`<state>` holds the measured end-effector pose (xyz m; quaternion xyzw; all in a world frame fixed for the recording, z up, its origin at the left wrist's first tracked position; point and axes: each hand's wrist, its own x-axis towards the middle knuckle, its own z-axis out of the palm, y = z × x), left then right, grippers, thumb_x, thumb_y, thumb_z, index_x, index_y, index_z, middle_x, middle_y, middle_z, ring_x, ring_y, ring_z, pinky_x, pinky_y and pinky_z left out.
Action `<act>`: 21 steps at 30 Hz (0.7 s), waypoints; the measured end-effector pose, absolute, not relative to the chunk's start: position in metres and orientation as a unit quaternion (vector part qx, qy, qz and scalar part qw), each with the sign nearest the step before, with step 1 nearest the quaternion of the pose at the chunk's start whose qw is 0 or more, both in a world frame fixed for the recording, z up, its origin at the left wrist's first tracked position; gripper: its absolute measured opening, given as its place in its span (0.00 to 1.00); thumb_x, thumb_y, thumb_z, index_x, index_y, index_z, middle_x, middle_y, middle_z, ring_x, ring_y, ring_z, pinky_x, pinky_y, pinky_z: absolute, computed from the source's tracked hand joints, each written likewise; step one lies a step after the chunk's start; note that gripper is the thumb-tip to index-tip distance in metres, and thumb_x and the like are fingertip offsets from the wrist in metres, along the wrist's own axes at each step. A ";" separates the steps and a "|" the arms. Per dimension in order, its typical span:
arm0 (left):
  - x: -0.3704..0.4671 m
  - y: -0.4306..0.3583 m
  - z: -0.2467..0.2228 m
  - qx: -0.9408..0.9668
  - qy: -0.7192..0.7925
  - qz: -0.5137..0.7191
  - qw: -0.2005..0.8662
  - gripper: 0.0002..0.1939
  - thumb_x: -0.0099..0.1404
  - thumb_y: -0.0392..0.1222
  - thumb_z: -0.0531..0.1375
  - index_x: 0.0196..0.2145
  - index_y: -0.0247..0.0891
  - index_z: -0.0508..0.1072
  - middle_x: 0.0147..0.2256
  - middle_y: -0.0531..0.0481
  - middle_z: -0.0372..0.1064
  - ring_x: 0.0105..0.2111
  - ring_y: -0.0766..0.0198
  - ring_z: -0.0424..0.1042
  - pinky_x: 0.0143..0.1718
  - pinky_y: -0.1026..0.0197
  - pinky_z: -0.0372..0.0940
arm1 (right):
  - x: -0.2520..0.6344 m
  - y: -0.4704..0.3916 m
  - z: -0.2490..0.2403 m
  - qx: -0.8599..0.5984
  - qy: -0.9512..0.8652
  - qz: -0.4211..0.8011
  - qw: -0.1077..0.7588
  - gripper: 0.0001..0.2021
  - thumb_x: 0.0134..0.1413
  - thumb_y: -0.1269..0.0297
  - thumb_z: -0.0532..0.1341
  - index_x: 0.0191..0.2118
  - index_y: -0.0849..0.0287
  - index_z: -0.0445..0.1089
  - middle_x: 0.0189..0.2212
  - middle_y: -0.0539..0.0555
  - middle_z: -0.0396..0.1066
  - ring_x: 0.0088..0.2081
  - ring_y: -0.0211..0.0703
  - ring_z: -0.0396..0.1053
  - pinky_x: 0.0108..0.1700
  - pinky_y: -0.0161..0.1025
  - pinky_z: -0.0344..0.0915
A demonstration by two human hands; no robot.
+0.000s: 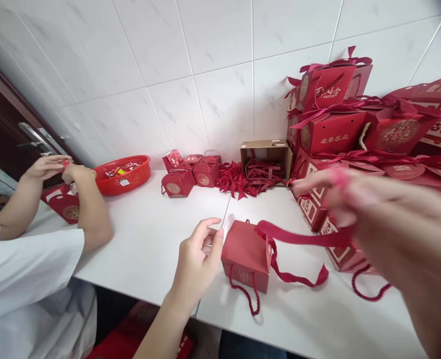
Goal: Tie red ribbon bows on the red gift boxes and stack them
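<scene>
A red gift box [246,242] with twisted rope handles stands on the white table in front of me. My left hand [200,252] pinches a pale flap [228,224] at the box's left side between thumb and fingers. To the right, my right hand [370,214], smeared by motion, holds a dark red ribbon [303,235] stretched out from the box's right side. The ribbon's other end lies loose and curled on the table. A bright pink band shows by a finger of my right hand.
Stacked red gift boxes [332,134] with bows fill the right side. Against the wall stand a carton of ribbons [265,172], loose ribbons [233,179], small red boxes [177,184] and a red basin [130,182] with wrapped items. At left, a co-worker's hands [61,169] work above another box [65,204].
</scene>
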<state>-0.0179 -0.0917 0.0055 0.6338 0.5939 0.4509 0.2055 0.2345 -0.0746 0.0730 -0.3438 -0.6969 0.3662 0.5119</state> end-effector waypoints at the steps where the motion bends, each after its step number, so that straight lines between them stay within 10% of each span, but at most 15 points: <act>1: -0.016 -0.093 0.005 0.632 0.592 0.455 0.208 0.13 0.66 0.49 0.54 0.44 0.40 0.67 0.29 0.52 0.71 0.26 0.68 0.67 0.28 0.67 0.61 | 0.223 -0.073 0.070 -0.340 -0.714 0.374 0.485 0.19 0.61 0.51 0.53 0.25 0.55 0.69 0.38 0.54 0.70 0.49 0.49 0.67 0.52 0.45 0.63; 9: -0.001 -0.103 0.001 0.629 0.569 0.476 0.233 0.13 0.67 0.47 0.53 0.47 0.38 0.64 0.25 0.55 0.67 0.21 0.70 0.62 0.24 0.68 0.58 | 0.174 -0.055 0.037 -0.376 -0.839 0.277 0.280 0.17 0.63 0.65 0.48 0.34 0.61 0.73 0.47 0.63 0.69 0.59 0.52 0.58 0.60 0.55 0.50; 21: 0.012 -0.112 0.005 0.630 0.564 0.480 0.233 0.13 0.66 0.46 0.54 0.46 0.38 0.63 0.25 0.54 0.69 0.21 0.69 0.64 0.24 0.67 0.60 | 0.174 -0.056 0.032 -0.393 -0.864 0.232 0.212 0.20 0.64 0.65 0.46 0.28 0.60 0.72 0.52 0.64 0.66 0.61 0.52 0.54 0.60 0.61 0.44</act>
